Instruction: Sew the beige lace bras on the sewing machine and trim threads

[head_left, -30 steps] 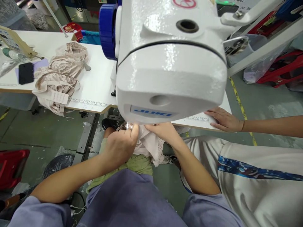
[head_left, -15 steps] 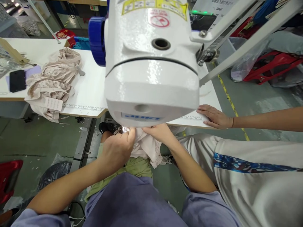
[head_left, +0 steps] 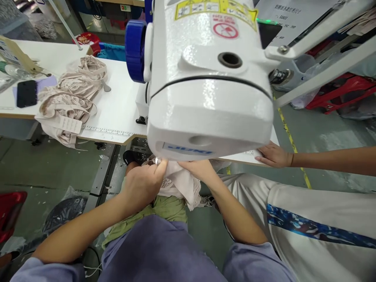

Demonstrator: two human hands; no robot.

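Low in front of the white sewing machine [head_left: 210, 113], my left hand [head_left: 143, 182] pinches the edge of a pale beige lace-trimmed garment [head_left: 180, 182]. A small shiny metal part shows by its thumb. My right hand [head_left: 199, 170] grips the same garment a little to the right, its fingertips partly covered by the machine head. The cloth hangs between both hands and drapes over my lap, with lace along its lower edge. The needle area is hidden beneath the machine head.
Left on the white table [head_left: 117, 102] lie a heap of beige lace garments [head_left: 67, 100] with a paper tag, a phone [head_left: 27, 94] and a printed ruler strip. A co-worker stands close on the right, their hand [head_left: 274, 154] resting on the table edge. A red stool [head_left: 337, 94] stands beyond.
My view has shifted, so the machine appears farther right. Both my hands keep their hold on the garment with little movement. The co-worker's hand stays at the table edge.
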